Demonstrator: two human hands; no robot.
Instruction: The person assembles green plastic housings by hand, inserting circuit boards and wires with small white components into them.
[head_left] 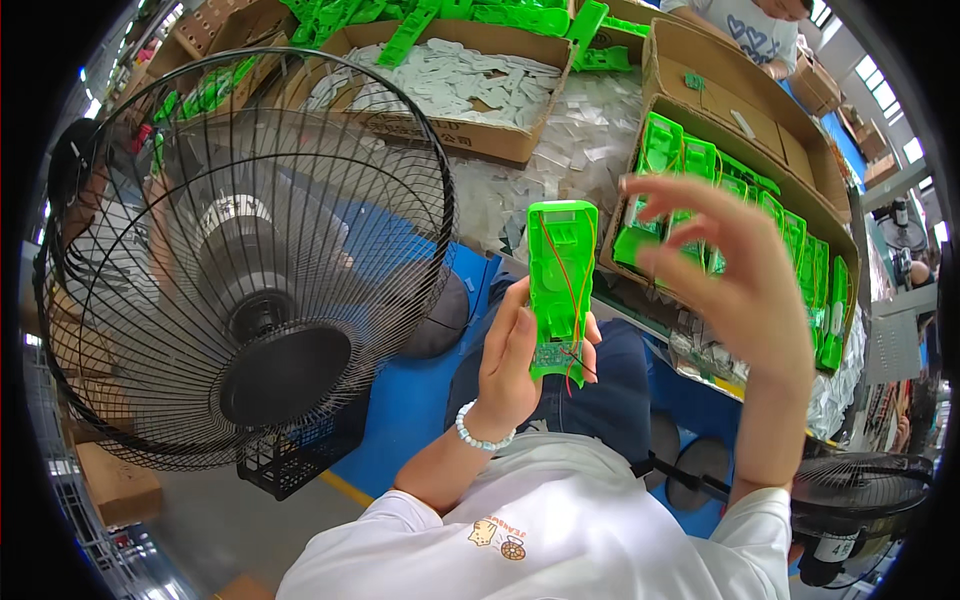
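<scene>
My left hand grips a bright green plastic housing by its lower end, its open inner side facing up. Along the housing run thin red and yellow wires, and a small green circuit board sits at its lower end. Raised to the right, my right hand is a little blurred, fingers apart, with nothing visible in it. Behind that hand, a cardboard box holds several similar green housings with wires; the hand hides part of them.
A large black fan stands close on the left. At the back, a cardboard box holds flat white pieces, with green housings around it. Clear plastic bags cover the table. Another person is at the far right; a second fan stands at lower right.
</scene>
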